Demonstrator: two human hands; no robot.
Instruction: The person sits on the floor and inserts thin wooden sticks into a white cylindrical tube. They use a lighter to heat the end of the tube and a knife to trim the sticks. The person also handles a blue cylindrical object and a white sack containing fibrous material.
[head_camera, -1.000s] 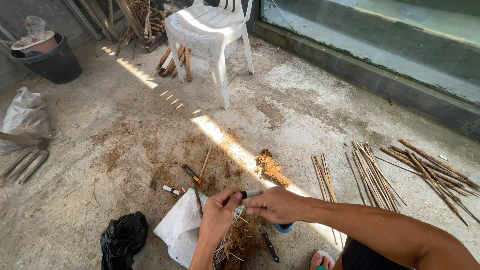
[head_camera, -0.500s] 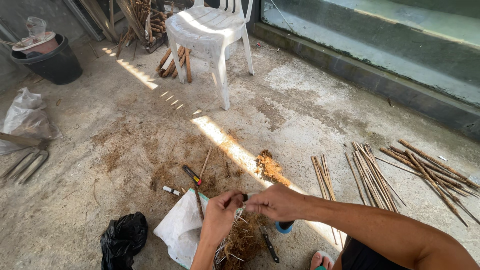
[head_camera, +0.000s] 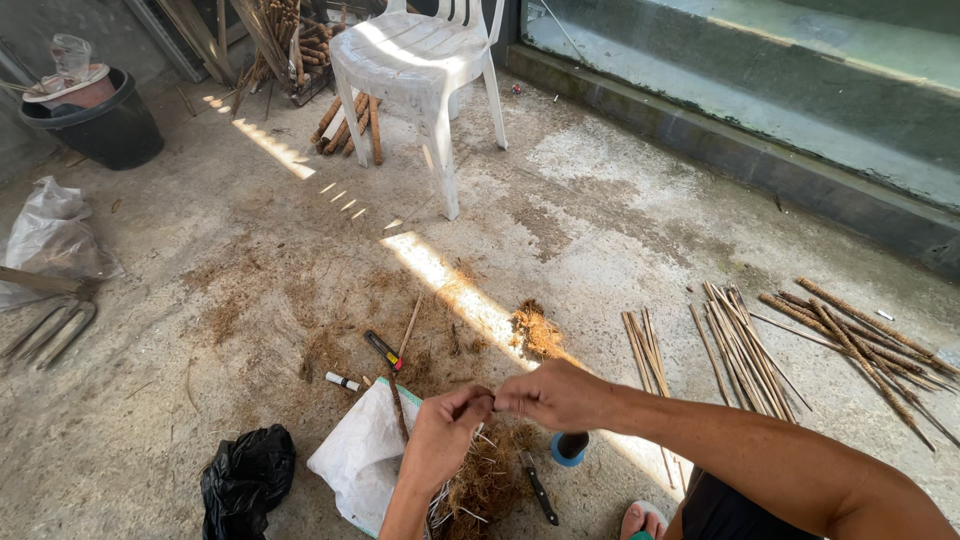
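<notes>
1. Pinching together in front of the body, the left hand (head_camera: 440, 440) and the right hand (head_camera: 560, 397) meet fingertip to fingertip over a clump of brown fibre (head_camera: 487, 482) that lies on the white sack (head_camera: 365, 455) on the concrete floor (head_camera: 600, 220). The fingers of both hands are closed on something thin between them — a strand or a thin tie, too small to tell which.
2. Judging by its look, the fibre is light, dry and loose; it would shed and pull apart, so it is best taken in a firm pinch close to where it is gathered, not at the stray ends.
3. Around the hands: a blue-rimmed cup (head_camera: 571, 447) just beside the right wrist, a dark-handled knife (head_camera: 538, 488) by the clump, a red-and-yellow tool (head_camera: 383, 349) and a small white tube (head_camera: 342, 381) further out, and a black bag (head_camera: 245, 480) to the left.
4. Bundles of thin sticks (head_camera: 740, 350) lie well apart to the right; a white plastic chair (head_camera: 420, 70) stands beyond.
5. Compared with a second ago, the hands have drawn slightly closer to each other — nothing else on the floor has shifted.
</notes>
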